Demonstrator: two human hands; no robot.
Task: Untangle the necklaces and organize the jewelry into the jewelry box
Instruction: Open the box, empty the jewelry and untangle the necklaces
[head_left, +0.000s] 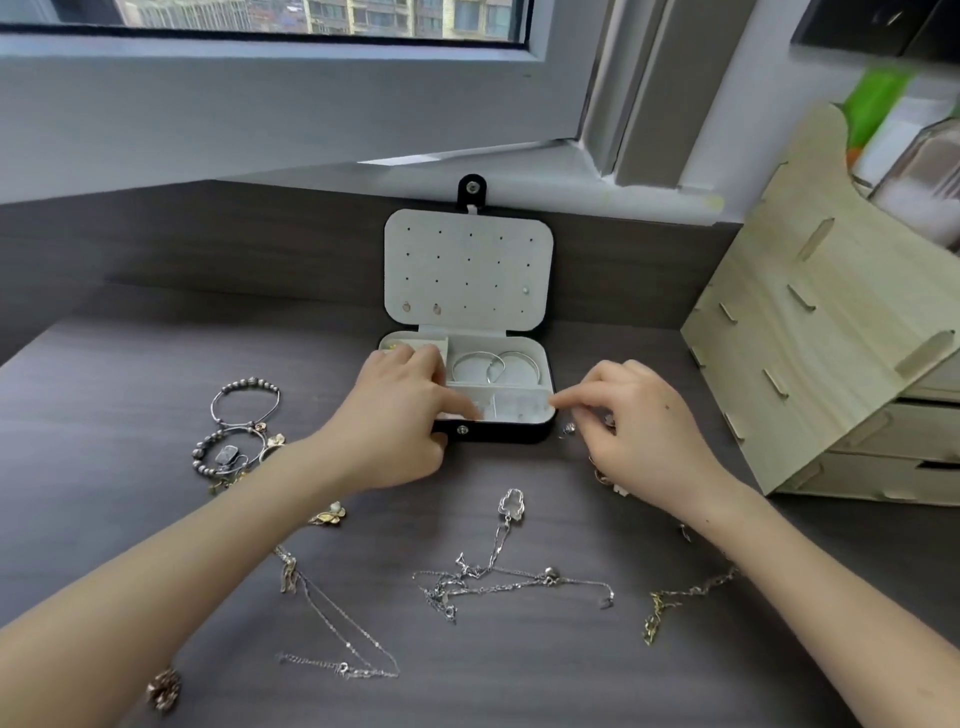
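Note:
The black jewelry box (498, 434) stands open at the back of the desk, its white lid (467, 260) upright with a few earrings pinned on. Two silver bangles (498, 366) lie in its back compartment. My left hand (395, 415) holds the box's left front, thumb on the front wall and index finger in the front compartment. My right hand (639, 431) is at the right front corner, index fingertip on the rim and other fingers curled above a small silver piece (569, 428). Tangled silver necklaces (493, 582) lie in front.
Beaded bracelets (244, 410) and charms sit at the left. A thin silver chain (337, 623), a gold chain (670, 603), gold flower pieces (327, 514) and a rose-gold ornament (163, 688) are scattered nearer me. A wooden drawer organizer (831, 364) stands at the right.

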